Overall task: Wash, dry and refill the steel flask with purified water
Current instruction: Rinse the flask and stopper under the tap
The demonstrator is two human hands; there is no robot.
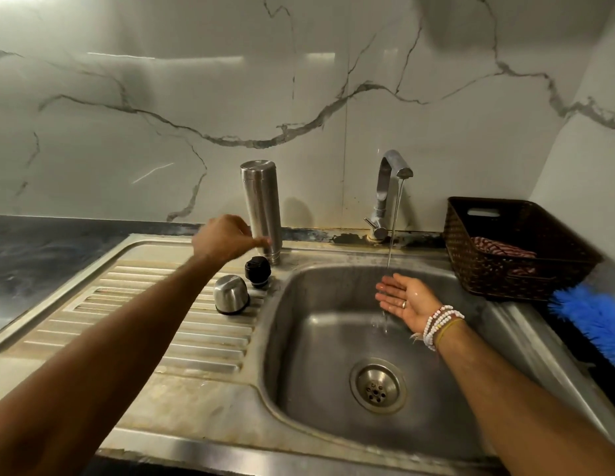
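The steel flask (261,204) stands upside down on the back rim of the sink, left of the tap. My left hand (227,237) is just left of its lower part with loosely curled fingers. One fingertip reaches the flask's wall, and nothing is wrapped round it. The steel cup lid (230,294) and the black stopper (257,270) sit on the ribbed drainboard (182,324) in front of the flask. My right hand (407,300) lies open, palm up, over the basin under the thin stream from the running tap (388,190).
The steel sink basin (320,338) has a drain (378,386) at its bottom. A dark woven basket (515,249) holding a striped cloth stands at the right. A blue brush (594,314) lies beside it. Dark countertop (42,255) extends to the left, with a marble wall behind.
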